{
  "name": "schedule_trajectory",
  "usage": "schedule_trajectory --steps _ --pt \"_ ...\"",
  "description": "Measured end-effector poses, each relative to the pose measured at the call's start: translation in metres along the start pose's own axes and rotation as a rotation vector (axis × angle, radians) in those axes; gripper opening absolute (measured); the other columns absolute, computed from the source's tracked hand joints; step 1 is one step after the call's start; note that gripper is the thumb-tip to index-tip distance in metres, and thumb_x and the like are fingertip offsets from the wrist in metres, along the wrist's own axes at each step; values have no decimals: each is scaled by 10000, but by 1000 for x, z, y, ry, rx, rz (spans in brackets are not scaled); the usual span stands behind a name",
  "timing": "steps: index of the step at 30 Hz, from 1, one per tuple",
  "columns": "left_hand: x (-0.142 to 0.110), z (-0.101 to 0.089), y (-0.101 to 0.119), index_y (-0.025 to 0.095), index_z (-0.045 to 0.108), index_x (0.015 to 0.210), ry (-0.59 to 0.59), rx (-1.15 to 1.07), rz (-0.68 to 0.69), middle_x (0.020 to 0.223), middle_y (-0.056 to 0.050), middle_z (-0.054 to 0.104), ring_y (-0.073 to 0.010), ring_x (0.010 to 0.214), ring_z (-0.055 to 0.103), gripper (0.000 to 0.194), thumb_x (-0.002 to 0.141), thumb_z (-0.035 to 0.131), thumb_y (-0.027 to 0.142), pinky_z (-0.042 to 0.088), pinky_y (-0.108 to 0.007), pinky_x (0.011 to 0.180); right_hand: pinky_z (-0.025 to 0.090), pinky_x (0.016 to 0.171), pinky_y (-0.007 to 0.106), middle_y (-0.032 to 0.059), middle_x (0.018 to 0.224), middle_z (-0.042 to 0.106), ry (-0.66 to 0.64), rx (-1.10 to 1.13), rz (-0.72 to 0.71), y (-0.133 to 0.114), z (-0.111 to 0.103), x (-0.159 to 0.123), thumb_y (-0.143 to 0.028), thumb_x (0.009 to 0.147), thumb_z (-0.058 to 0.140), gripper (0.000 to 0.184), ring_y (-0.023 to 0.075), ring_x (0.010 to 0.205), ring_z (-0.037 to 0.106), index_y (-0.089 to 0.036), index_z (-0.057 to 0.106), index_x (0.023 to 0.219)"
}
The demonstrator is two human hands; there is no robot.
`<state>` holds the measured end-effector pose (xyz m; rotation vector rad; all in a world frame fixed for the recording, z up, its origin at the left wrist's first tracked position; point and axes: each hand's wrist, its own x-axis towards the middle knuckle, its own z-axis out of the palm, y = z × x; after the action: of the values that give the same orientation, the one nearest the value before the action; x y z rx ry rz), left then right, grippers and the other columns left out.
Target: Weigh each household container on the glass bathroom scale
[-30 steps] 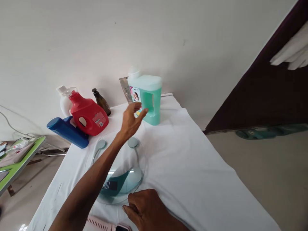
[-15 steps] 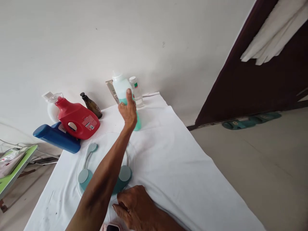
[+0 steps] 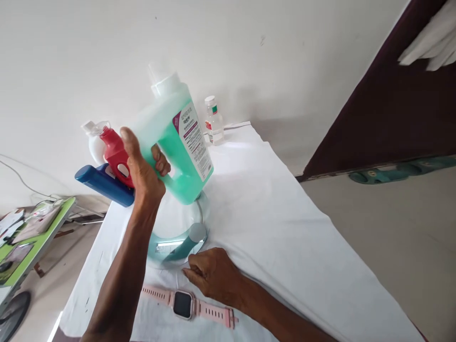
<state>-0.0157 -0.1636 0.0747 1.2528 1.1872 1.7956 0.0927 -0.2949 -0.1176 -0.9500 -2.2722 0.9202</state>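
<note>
My left hand (image 3: 144, 171) is closed round the handle of a large translucent bottle (image 3: 185, 147) with green liquid and a printed label. The bottle is tilted and held up above a round glass scale (image 3: 167, 247) with teal parts and a lit display, hiding its far side. Beside the scale's near right edge, my right hand (image 3: 215, 275) rests on the white cloth with its fingers curled into a loose fist. No object shows in it. A pink smartwatch (image 3: 183, 304) lies flat with its strap spread, in front of the scale.
A blue bottle (image 3: 107, 185) lies tilted against a red jug (image 3: 116, 147) at the table's back left. A small clear bottle (image 3: 214, 126) stands near the wall. White cloth (image 3: 278, 247) covers the table. A green-topped table (image 3: 53, 228) is at left, teal slippers (image 3: 377, 175) on the floor.
My left hand has lifted the green-liquid bottle off the back of the table and brought it nearer, over the scale, turning its label into view. My right hand stays by the scale.
</note>
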Motion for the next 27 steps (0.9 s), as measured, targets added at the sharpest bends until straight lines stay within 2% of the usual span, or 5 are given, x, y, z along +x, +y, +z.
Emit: schedule_trajectory --steps 5,10,15,22,27 --pt "-38 -58 32 232 437 600 19 -62 28 493 61 278 -69 381 259 703 726 656 888 193 -262 351 207 576 267 -44 543 532 28 33 -18 1 1 0 -245 929 667 387 91 517 444 -183 468 603" --pt "-59 -96 34 230 422 533 100 28 4 454 57 261 -71 359 240 763 640 637 955 192 -257 349 207 570 264 -64 523 419 74 78 -57 2 3 0 -263 944 628 432 91 502 375 -196 370 604" --pt "-66 -111 18 224 385 472 98 9 -23 431 49 260 -66 353 241 791 653 618 958 196 -257 359 217 561 257 -75 524 335 80 93 -62 0 3 0 -252 942 604 447 87 498 328 -207 297 621" --pt "-65 -114 0 220 397 445 68 -20 19 402 44 245 -76 326 257 810 685 546 979 209 -265 355 226 555 259 -70 534 361 103 76 -87 3 5 0 -289 969 577 435 83 497 354 -206 321 627" --pt "-62 -131 -3 209 505 526 -27 98 47 488 -24 421 -151 447 453 800 813 399 948 404 -312 459 239 534 258 -68 526 373 124 83 -125 6 6 0 -300 984 562 436 83 486 357 -207 351 615"
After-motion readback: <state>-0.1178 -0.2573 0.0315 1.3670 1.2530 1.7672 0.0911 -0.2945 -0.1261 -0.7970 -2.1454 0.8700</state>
